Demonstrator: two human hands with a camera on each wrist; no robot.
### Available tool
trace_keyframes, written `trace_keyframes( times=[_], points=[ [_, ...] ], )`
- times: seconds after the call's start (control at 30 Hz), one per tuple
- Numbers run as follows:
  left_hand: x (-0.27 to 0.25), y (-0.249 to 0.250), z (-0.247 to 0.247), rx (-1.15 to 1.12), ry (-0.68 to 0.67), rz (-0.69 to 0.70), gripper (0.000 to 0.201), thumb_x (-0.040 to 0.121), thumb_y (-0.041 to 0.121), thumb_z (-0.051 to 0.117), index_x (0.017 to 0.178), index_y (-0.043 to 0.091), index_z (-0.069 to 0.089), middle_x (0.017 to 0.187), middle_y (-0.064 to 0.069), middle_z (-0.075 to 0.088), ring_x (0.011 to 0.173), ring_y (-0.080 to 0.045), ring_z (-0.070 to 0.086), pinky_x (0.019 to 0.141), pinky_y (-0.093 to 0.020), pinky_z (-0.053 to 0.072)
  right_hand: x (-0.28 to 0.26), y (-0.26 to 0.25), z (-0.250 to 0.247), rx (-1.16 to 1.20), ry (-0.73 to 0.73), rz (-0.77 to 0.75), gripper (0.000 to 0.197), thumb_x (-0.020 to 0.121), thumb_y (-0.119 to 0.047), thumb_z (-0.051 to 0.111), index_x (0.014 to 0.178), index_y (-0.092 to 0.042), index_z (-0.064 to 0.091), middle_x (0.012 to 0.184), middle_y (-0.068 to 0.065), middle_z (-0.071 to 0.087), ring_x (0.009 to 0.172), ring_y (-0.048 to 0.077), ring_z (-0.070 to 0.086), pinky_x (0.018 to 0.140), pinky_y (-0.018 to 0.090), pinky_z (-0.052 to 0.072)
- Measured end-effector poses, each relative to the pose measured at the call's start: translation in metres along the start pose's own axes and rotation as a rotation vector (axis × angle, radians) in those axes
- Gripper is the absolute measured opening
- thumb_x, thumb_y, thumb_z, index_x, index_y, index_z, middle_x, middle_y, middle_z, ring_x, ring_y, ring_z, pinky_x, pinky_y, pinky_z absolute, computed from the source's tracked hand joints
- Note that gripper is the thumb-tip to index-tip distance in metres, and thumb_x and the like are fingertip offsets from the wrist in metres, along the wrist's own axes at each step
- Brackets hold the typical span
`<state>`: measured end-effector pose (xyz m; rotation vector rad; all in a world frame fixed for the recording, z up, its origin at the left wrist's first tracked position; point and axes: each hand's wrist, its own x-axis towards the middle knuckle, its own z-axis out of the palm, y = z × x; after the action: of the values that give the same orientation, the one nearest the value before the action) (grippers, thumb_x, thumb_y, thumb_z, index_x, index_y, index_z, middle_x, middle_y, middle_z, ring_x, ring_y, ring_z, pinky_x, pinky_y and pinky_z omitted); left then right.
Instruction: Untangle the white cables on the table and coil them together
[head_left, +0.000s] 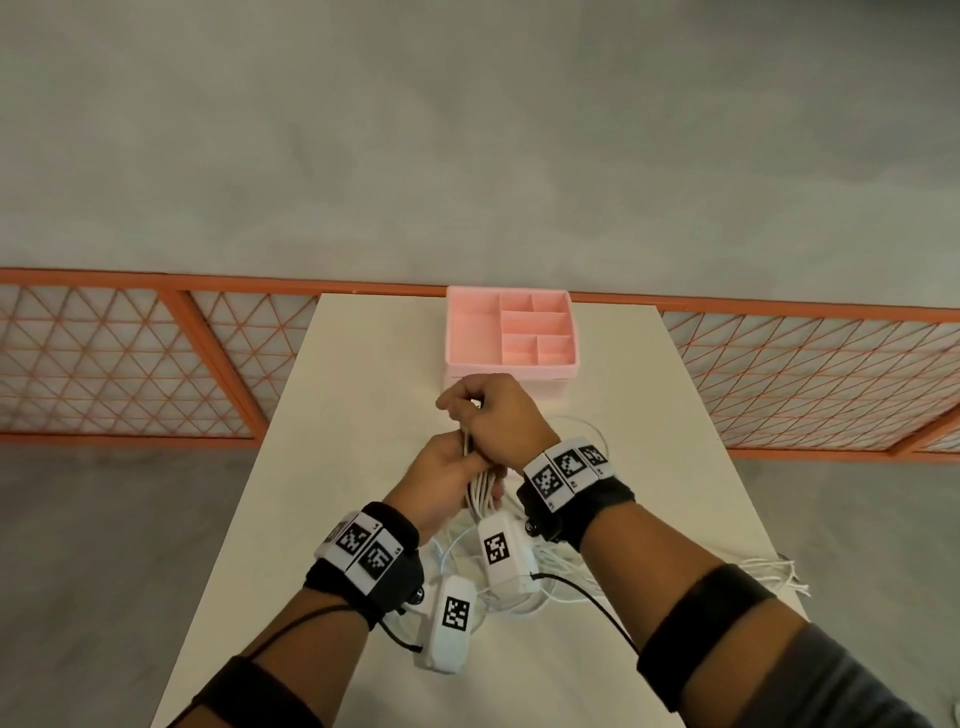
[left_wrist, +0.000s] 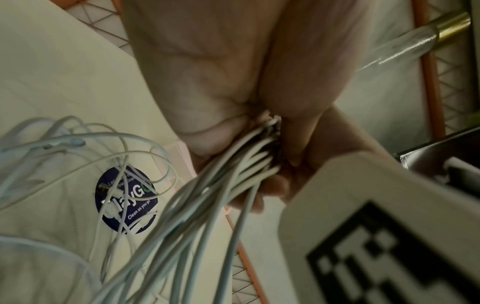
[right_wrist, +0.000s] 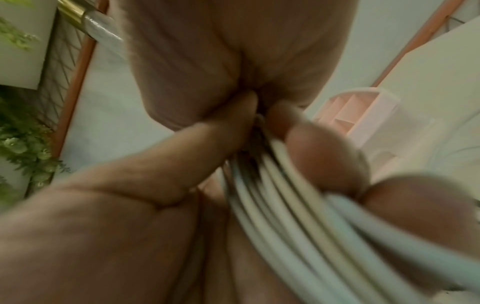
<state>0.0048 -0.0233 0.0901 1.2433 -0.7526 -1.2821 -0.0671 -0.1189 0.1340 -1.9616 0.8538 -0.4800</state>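
Observation:
Several strands of white cable (head_left: 480, 491) are gathered into one bundle above the middle of the table (head_left: 363, 374). My left hand (head_left: 457, 467) grips the bundle from the left, fingers curled round the strands (left_wrist: 233, 174). My right hand (head_left: 467, 410) grips the same bundle just above it, fingers wrapped over the cables (right_wrist: 285, 205). The rest of the cable lies in loose tangled loops (head_left: 519, 577) on the table under my wrists, partly hidden by them. Some loops (left_wrist: 78, 154) cross a round blue sticker (left_wrist: 127, 199).
A pink compartment organizer (head_left: 511, 332) stands at the table's far edge, just beyond my hands. A few cable ends (head_left: 774, 571) hang over the right table edge. An orange lattice fence (head_left: 130, 358) runs behind the table.

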Motion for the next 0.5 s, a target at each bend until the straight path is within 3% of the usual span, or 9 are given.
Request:
trace_keyframes(
  times=[0.1, 0.2, 0.27, 0.37, 0.43, 0.5],
  points=[
    [0.002, 0.001, 0.001, -0.058, -0.008, -0.024, 0.013, 0.096, -0.008, 0.047, 0.092, -0.007, 0.059, 0.067, -0.016, 0.059, 0.056, -0.024, 0.058, 0.056, -0.034, 0.051, -0.003, 0.001, 0.001, 0.031, 0.088, -0.02, 0.025, 0.09, -0.004, 0.054, 0.1, -0.018, 0.073, 0.088, -0.012, 0.067, 0.079, 0.005, 0.063, 0.076, 0.019, 0.051],
    [0.002, 0.003, 0.002, -0.007, -0.011, -0.04, 0.006, 0.089, -0.006, 0.052, 0.091, -0.003, 0.056, 0.065, -0.013, 0.053, 0.054, -0.018, 0.054, 0.05, -0.029, 0.046, -0.008, 0.004, 0.0, 0.036, 0.057, -0.003, 0.03, 0.088, -0.001, 0.05, 0.096, -0.017, 0.075, 0.092, -0.004, 0.072, 0.083, 0.009, 0.067, 0.077, 0.022, 0.055],
    [0.003, 0.003, 0.005, 0.038, -0.024, -0.066, 0.01, 0.082, -0.003, 0.05, 0.091, 0.001, 0.051, 0.061, -0.009, 0.051, 0.05, -0.015, 0.05, 0.047, -0.028, 0.043, -0.012, 0.007, 0.0, 0.032, 0.008, 0.007, 0.029, 0.089, -0.003, 0.05, 0.096, -0.016, 0.075, 0.09, -0.002, 0.073, 0.086, 0.009, 0.068, 0.081, 0.025, 0.056],
    [0.003, 0.002, 0.016, 0.096, -0.013, -0.09, 0.025, 0.09, -0.012, 0.034, 0.078, 0.006, 0.048, 0.06, -0.007, 0.04, 0.046, -0.013, 0.04, 0.048, -0.03, 0.037, -0.016, 0.012, -0.003, 0.08, 0.021, 0.026, 0.023, 0.093, -0.017, 0.06, 0.113, -0.018, 0.071, 0.103, -0.005, 0.071, 0.096, 0.009, 0.066, 0.093, 0.032, 0.053],
    [0.006, 0.003, 0.019, 0.093, 0.052, -0.07, 0.029, 0.093, -0.01, 0.03, 0.081, 0.003, 0.052, 0.06, -0.007, 0.039, 0.047, -0.015, 0.038, 0.048, -0.029, 0.038, -0.021, 0.017, -0.001, 0.153, 0.059, 0.01, 0.05, 0.092, -0.035, 0.066, 0.138, -0.025, 0.051, 0.13, -0.008, 0.059, 0.107, 0.01, 0.061, 0.098, 0.034, 0.051],
    [0.009, 0.005, 0.018, 0.001, 0.144, -0.018, 0.028, 0.1, 0.001, 0.034, 0.09, 0.003, 0.059, 0.064, -0.012, 0.05, 0.055, -0.024, 0.048, 0.055, -0.031, 0.045, -0.028, 0.021, 0.007, 0.303, 0.035, 0.076, 0.077, 0.087, -0.05, 0.067, 0.15, -0.031, 0.028, 0.142, -0.004, 0.048, 0.102, 0.013, 0.061, 0.088, 0.032, 0.054]
  ],
)
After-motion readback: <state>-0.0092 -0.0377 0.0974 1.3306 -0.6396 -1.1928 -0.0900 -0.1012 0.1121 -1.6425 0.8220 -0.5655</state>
